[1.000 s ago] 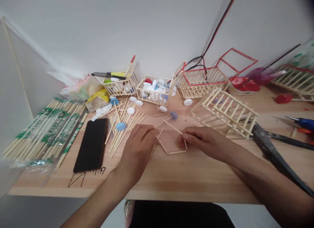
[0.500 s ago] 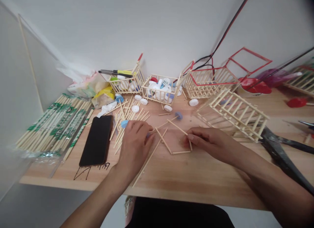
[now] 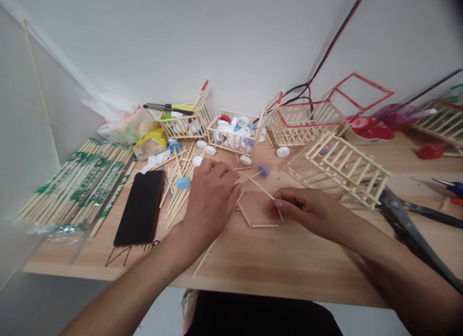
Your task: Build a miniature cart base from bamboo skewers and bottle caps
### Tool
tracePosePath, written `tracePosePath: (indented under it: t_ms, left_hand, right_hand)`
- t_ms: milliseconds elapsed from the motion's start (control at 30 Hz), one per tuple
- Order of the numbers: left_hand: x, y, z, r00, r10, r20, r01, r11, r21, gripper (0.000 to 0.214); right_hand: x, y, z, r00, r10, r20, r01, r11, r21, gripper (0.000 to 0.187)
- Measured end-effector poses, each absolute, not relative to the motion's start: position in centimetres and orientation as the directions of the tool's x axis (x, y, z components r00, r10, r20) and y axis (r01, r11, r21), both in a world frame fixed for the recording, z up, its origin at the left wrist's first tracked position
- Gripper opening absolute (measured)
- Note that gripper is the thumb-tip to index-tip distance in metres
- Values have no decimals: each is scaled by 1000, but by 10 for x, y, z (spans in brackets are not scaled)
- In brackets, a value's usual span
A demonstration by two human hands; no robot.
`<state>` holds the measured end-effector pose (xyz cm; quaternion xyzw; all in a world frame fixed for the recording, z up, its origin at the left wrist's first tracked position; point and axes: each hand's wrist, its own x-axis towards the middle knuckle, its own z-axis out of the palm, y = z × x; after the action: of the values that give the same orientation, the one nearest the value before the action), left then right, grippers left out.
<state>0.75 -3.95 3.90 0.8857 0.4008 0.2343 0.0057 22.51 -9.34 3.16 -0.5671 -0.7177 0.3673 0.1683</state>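
My right hand [image 3: 302, 205] pinches a thin wooden stick [image 3: 261, 187] between thumb and fingers; the stick slants up and left. Below it, two sticks meet at a corner on the table, a left piece [image 3: 245, 214] and a bottom piece [image 3: 265, 225]. My left hand [image 3: 214, 194] is curled over the left end of these sticks, and whatever its fingertips hold is hidden. A blue-purple bottle cap [image 3: 264, 170] with a stick in it lies just beyond. Another long stick [image 3: 203, 259] runs out from under my left wrist.
Loose sticks [image 3: 177, 196], a light blue cap [image 3: 183, 183] and a black phone [image 3: 139, 208] lie left. Wrapped chopsticks [image 3: 77, 181] are farther left. Small stick carts [image 3: 235, 143] line the wall; a stick frame [image 3: 347, 169] and black scissors [image 3: 408, 220] lie right.
My left hand has moved right, away from the light blue cap, and covers the upper left end of the sticks. The right hand keeps its stick in nearly the same place.
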Motion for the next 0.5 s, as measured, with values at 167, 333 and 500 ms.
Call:
tracePosePath:
  t_ms: [167, 333, 500]
  left_hand:
    - [28, -28, 36, 585, 751, 305, 761, -639, 111, 15]
    - [33, -23, 29, 578, 768, 277, 780, -620, 91, 13]
    - [35, -21, 25, 601, 749, 278, 758, -645, 98, 17]
  right_hand:
    - [226, -92, 31, -309, 934, -182, 699, 93, -709, 30]
    - [227, -92, 29, -315, 928, -200, 711, 91, -698, 32]
    - [226, -93, 30, -305, 930, -205, 693, 69, -718, 30]
